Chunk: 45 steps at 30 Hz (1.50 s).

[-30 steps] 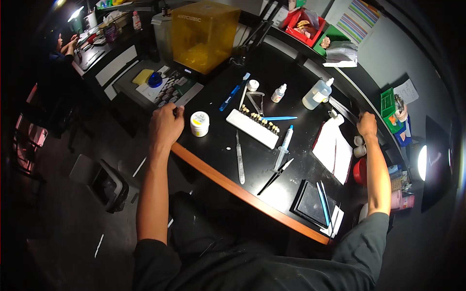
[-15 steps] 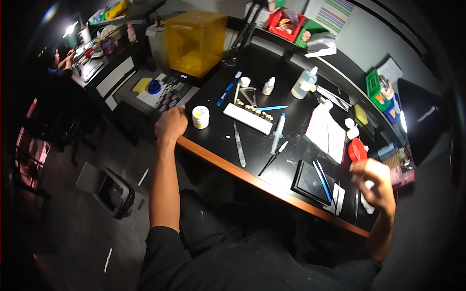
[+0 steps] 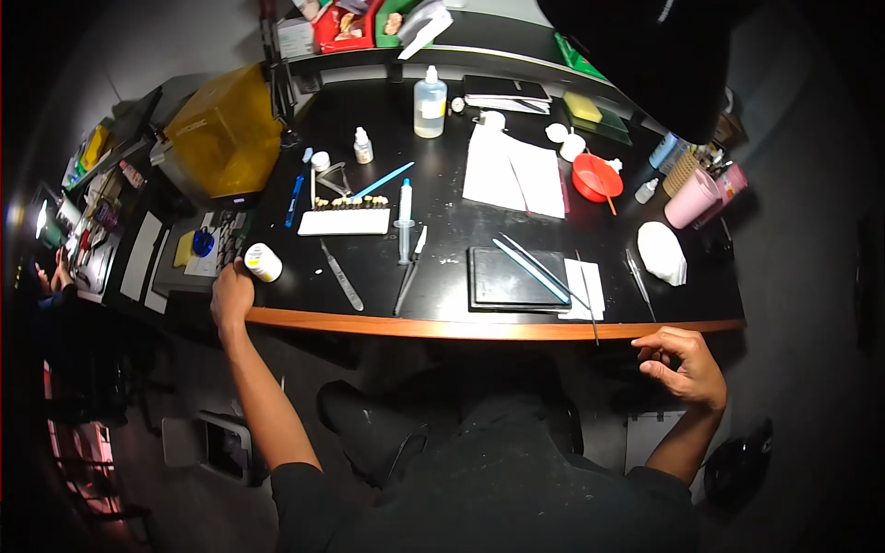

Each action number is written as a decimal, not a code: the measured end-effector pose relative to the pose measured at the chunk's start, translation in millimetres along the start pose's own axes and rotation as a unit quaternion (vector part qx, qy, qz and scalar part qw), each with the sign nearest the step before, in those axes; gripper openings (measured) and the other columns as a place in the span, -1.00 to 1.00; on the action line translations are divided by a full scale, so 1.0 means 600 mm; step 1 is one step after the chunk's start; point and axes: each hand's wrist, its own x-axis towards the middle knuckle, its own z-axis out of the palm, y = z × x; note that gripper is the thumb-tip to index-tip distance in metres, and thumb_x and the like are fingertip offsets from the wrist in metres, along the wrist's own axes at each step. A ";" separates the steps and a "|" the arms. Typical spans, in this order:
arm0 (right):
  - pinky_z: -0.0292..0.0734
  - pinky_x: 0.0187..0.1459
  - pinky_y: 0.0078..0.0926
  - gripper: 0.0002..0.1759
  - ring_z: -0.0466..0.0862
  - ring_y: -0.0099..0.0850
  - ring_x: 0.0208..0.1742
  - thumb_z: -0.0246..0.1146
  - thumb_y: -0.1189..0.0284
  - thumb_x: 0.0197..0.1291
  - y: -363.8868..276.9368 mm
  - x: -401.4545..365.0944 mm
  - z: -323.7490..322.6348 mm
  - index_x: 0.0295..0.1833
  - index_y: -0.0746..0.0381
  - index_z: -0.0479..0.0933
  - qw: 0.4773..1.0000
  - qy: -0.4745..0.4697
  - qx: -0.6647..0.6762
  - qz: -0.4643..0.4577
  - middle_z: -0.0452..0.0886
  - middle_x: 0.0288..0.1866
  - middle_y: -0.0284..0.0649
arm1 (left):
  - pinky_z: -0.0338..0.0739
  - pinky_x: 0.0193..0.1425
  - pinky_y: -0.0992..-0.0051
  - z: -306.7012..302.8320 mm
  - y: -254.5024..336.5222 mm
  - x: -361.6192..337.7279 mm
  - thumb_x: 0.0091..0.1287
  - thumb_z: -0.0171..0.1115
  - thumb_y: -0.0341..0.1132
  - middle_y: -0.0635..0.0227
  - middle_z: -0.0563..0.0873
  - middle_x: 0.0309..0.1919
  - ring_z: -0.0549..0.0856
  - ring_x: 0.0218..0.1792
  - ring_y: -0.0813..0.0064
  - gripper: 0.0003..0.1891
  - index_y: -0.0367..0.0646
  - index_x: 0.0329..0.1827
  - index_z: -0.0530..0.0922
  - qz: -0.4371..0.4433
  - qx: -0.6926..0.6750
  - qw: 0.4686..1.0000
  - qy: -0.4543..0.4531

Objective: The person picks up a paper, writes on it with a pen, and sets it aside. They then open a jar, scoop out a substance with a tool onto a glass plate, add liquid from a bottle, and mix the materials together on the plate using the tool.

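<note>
**Both hands at the front edge of the bench**

The left hand (image 3: 230, 295) is clasping the left front corner of the black worktable (image 3: 479, 328), which has an orange wooden front edge. Its fingers are folding over the rim and closing on it. A small round white jar with a yellow label (image 3: 263, 262) is standing on the tabletop just beside that hand. The right hand (image 3: 684, 365) is hovering just below the wooden edge near the right end. Its fingers are curling halfway toward the thumb and gripping nothing.

Further in, a white rectangular tray carrying a row of small tooth samples (image 3: 346, 223) is lying near a flat metal spatula (image 3: 341, 276) and a clear plastic syringe (image 3: 405, 219). A black square slab (image 3: 502, 284) is sitting near the front edge, with two thin blue-handled instruments (image 3: 535, 264) lying across it. White paper sheets (image 3: 513, 175), a round red bowl (image 3: 595, 176) and a clear plastic bottle (image 3: 430, 92) are resting farther back. A translucent yellow box (image 3: 226, 134) is standing at the left rear.
</note>
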 end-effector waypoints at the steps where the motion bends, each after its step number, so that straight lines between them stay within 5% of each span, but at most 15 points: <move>1: 0.48 -0.27 -0.55 -0.65 0.60 -0.54 -0.35 0.56 0.48 0.23 0.005 -0.004 -0.003 0.13 0.29 0.79 1.000 0.009 -0.004 0.002 0.76 -0.26 -0.25 | 0.54 0.38 -0.14 0.002 -0.002 0.001 0.73 -0.18 0.13 -0.06 0.76 0.27 0.66 0.34 -0.26 -0.42 -0.07 0.29 0.72 0.004 0.001 1.000 0.001; 16: 0.57 -0.16 -0.49 -0.66 0.67 -0.47 -0.26 0.54 0.49 0.24 0.061 -0.021 -0.006 0.12 0.34 0.77 0.994 0.104 -0.003 -0.023 0.73 -0.23 -0.19 | 0.55 0.37 -0.14 0.009 -0.008 0.006 0.74 -0.21 0.15 -0.07 0.75 0.27 0.65 0.33 -0.28 -0.38 -0.12 0.29 0.70 0.002 0.034 0.999 0.014; 23: 0.31 -0.39 -0.65 -0.47 0.40 -0.72 -0.46 0.48 0.52 0.35 0.072 -0.031 0.017 0.38 0.32 0.53 0.987 0.097 0.070 0.104 0.52 -0.46 -0.44 | 0.53 0.37 -0.20 0.015 -0.006 0.009 0.73 -0.20 0.16 -0.10 0.75 0.26 0.63 0.35 -0.31 -0.39 -0.09 0.28 0.71 0.005 0.028 1.000 0.003; 27: 0.41 -0.39 -0.44 -0.45 0.47 -0.54 -0.53 0.44 0.50 0.38 0.119 -0.013 0.067 0.39 0.39 0.42 0.993 0.050 -0.008 0.106 0.48 -0.57 -0.25 | 0.51 0.35 -0.24 0.015 -0.009 0.007 0.72 -0.18 0.13 -0.17 0.74 0.26 0.65 0.31 -0.38 -0.43 -0.16 0.33 0.56 -0.015 0.022 0.999 0.023; 35: 0.32 -0.39 -0.53 -0.48 0.35 -0.63 -0.50 0.40 0.49 0.46 0.106 0.005 0.099 0.42 0.38 0.42 0.980 0.165 0.046 0.099 0.40 -0.55 -0.37 | 0.52 0.34 -0.20 -0.007 0.011 -0.021 0.75 -0.20 0.11 -0.15 0.74 0.28 0.66 0.34 -0.30 -0.48 -0.13 0.33 0.51 -0.001 -0.008 1.000 0.030; 45: 0.46 -0.36 -0.41 -0.48 0.55 -0.44 -0.53 0.46 0.47 0.37 0.116 0.005 0.094 0.37 0.39 0.51 0.988 0.096 -0.012 0.117 0.51 -0.54 -0.22 | 0.47 0.38 -0.17 0.015 -0.016 0.013 0.72 -0.18 0.21 -0.23 0.74 0.26 0.63 0.36 -0.34 -0.41 -0.13 0.42 0.38 -0.025 -0.020 0.999 0.027</move>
